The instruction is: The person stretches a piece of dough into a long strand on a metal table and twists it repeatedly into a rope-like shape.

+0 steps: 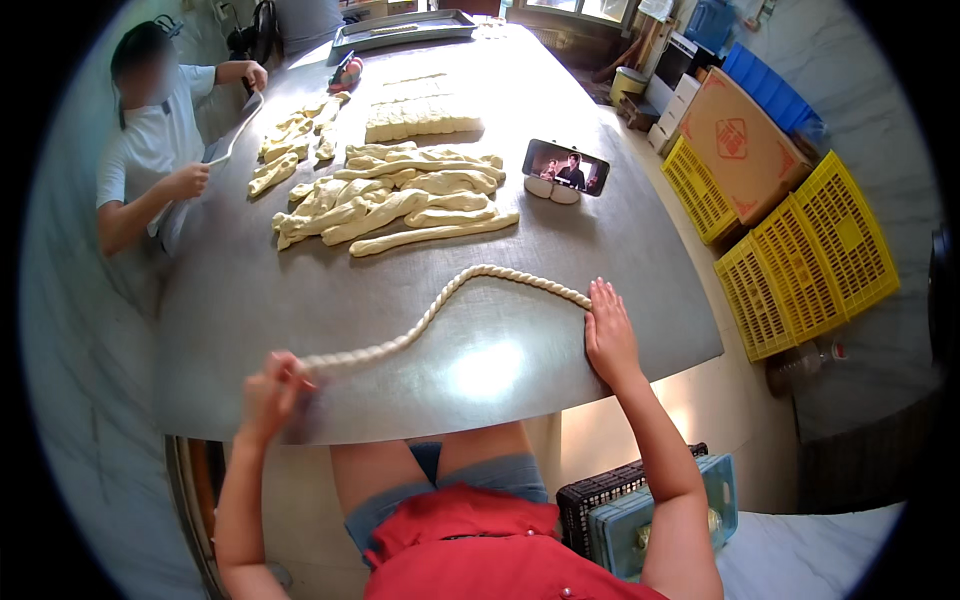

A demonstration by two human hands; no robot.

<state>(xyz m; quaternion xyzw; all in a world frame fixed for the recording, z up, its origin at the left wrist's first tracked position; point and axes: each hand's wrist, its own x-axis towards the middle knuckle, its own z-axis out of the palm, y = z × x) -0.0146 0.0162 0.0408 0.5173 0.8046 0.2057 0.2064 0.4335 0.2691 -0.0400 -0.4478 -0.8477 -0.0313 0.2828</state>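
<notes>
A long twisted rope of dough (429, 313) curves across the metal table (225, 300) in front of me. My left hand (276, 390) pinches its left end, slightly blurred, near the front edge. At its other end, my right hand (611, 330) lies palm down with fingers extended, touching the tip of the dough; whether anything is under the palm is hidden. Beyond the rope lie a pile of untwisted dough strips (390, 199), a smaller group of dough pieces (289, 139) and a scored slab of dough (424, 118).
A phone (566, 166) leans on a stand at the right. Across the left side a co-worker (154, 142) holds a thin dough strand (244, 131). A metal tray (405, 31) sits at the far end. Yellow crates (814, 255) and a cardboard box (735, 142) stand right of the table.
</notes>
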